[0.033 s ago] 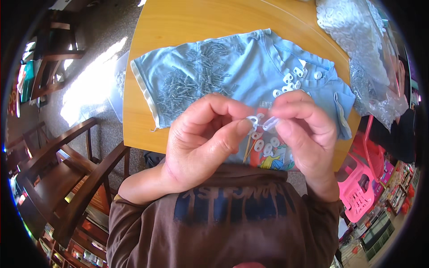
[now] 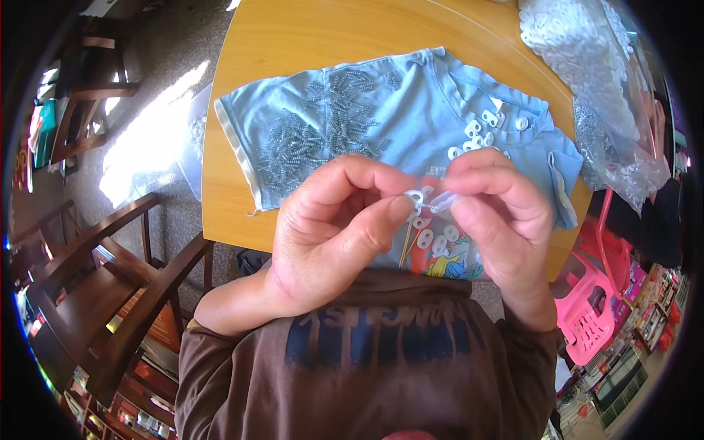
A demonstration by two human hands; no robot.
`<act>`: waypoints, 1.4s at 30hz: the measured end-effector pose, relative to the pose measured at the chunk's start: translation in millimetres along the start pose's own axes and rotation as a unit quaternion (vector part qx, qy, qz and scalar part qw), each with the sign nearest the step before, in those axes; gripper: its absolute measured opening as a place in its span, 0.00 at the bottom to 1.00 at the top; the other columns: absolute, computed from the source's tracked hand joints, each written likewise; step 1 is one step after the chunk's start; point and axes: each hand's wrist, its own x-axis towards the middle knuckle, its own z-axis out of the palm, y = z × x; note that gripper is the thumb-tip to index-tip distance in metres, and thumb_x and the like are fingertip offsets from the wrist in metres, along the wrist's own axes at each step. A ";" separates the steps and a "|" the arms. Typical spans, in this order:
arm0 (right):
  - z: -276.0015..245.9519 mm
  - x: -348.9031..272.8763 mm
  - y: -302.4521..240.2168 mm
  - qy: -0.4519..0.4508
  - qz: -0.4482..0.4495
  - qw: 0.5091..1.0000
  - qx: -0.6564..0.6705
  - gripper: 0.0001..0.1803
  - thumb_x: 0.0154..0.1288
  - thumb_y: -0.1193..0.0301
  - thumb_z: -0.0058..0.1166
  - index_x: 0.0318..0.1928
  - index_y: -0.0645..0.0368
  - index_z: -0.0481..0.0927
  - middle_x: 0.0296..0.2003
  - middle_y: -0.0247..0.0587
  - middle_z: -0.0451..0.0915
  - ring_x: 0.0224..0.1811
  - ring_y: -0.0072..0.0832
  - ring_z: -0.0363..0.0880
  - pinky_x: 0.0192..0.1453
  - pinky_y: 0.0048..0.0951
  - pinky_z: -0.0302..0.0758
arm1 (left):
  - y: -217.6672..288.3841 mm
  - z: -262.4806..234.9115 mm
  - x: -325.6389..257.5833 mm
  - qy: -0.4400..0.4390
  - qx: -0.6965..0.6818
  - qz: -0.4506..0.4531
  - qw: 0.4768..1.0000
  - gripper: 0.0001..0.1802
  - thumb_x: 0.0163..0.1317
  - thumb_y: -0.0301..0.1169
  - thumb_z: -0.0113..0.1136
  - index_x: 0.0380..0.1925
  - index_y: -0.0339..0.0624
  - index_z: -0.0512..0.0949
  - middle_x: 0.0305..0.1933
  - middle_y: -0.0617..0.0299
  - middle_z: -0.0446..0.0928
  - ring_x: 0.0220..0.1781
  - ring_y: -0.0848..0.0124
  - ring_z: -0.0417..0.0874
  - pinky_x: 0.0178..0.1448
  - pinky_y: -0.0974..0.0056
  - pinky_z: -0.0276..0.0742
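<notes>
My left hand [image 2: 330,231] pinches a small white plastic piece with a ring-shaped end [image 2: 416,196] between thumb and forefinger. Facing it, my right hand [image 2: 507,220] grips a translucent whitish plastic piece [image 2: 442,202] in its fingertips. The two pieces nearly meet or touch; a thin link between them is too small to make out. Beneath the hands, a light blue T-shirt [image 2: 411,110] lies spread out. On its left part rests a pile of small metal springs [image 2: 301,143]. White two-holed plastic pieces [image 2: 473,139] lie scattered near its collar, and several more under my hands.
The shirt lies on a yellow wooden table [image 2: 293,37]. At the far right stands a clear plastic bag [image 2: 579,59] of white pieces. Dark wooden chairs [image 2: 110,293] are at the left, and a pink plastic basket or seat [image 2: 590,315] is at the lower right.
</notes>
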 end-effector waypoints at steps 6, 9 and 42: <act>5.1 1.9 1.0 0.013 0.007 0.999 0.040 0.11 0.59 0.85 0.47 0.43 0.68 0.74 0.41 0.41 0.71 0.40 0.19 0.72 0.44 0.18 0.70 | -4.3 -2.5 0.5 -0.001 0.013 0.008 1.000 0.06 0.58 0.20 0.53 0.36 0.35 0.73 0.30 0.65 0.72 0.25 0.83 0.70 0.28 0.78 0.66; 3.8 3.2 1.4 -0.001 -0.003 1.000 0.019 0.11 0.58 0.86 0.47 0.43 0.68 0.73 0.42 0.42 0.72 0.40 0.20 0.72 0.44 0.19 0.71 | -4.2 -2.3 0.4 0.002 0.007 0.007 1.000 0.06 0.59 0.20 0.54 0.36 0.36 0.73 0.30 0.68 0.73 0.26 0.85 0.69 0.29 0.79 0.66; 9.4 11.0 -0.2 0.036 -0.153 0.953 -0.260 0.13 0.49 0.87 0.54 0.37 0.64 0.78 0.32 0.43 0.77 0.29 0.27 0.76 0.31 0.22 0.72 | -10.6 -5.4 1.3 0.004 0.070 0.054 0.996 0.07 0.57 0.18 0.54 0.36 0.35 0.73 0.33 0.65 0.71 0.28 0.83 0.70 0.31 0.78 0.66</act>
